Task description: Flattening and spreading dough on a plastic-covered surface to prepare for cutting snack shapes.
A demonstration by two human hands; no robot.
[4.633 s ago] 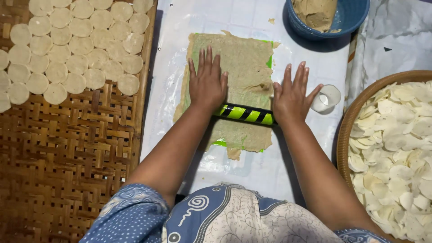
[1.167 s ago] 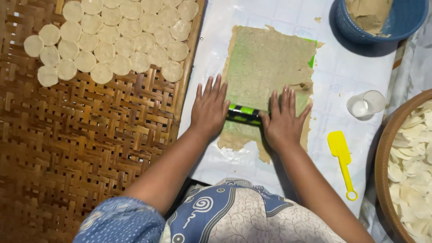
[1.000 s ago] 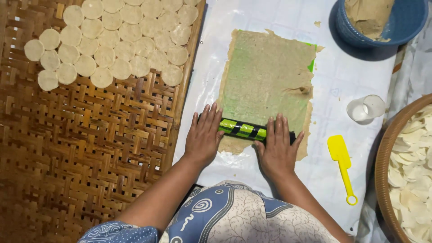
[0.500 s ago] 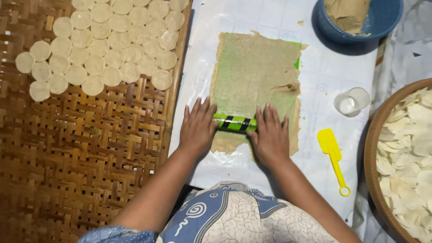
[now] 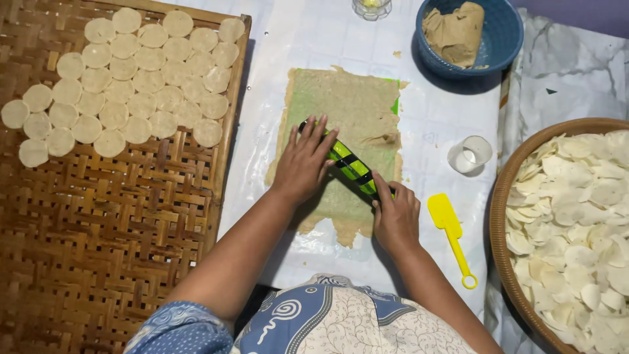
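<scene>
A thin sheet of tan dough [image 5: 357, 108] lies on a green mat on white plastic. Across it rests a green and black striped rolling pin [image 5: 350, 168], slanted from upper left to lower right. My left hand [image 5: 303, 160] presses flat on the pin's upper end, fingers spread. My right hand [image 5: 395, 216] lies on the pin's lower end near the dough's right edge, fingers together and palm down.
A woven bamboo tray [image 5: 98, 229] at left carries several round dough discs [image 5: 124, 78]. A blue bowl [image 5: 501, 33] with a dough lump stands at top right. A small clear cup [image 5: 469, 155], a yellow scraper [image 5: 449, 226] and a round basket [image 5: 501, 216] of white discs lie right.
The rolling pin has turned from level to slanted and moved up the dough. My left hand went forward while my right hand stayed low.
</scene>
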